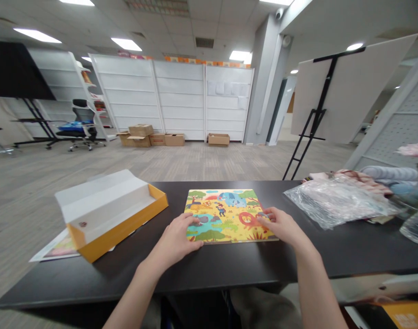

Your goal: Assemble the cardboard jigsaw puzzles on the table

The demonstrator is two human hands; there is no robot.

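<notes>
A colourful animal picture board (225, 214), yellow with elephants, a lion and a blue pond, lies flat on the dark table. At its left edge rests my left hand (179, 235), thumb near the lower left corner and fingers on the picture. My right hand (280, 224) touches the right edge, its fingertips over the board beside the lion. Both hands have their fingers apart, and neither is wrapped round anything.
An open orange and white box (119, 224) sits at the left on a printed sheet (54, 249). Plastic-wrapped cloth (339, 198) lies at the right, near pink flowers (414, 149). The dark table (229, 269) has its near edge before my lap.
</notes>
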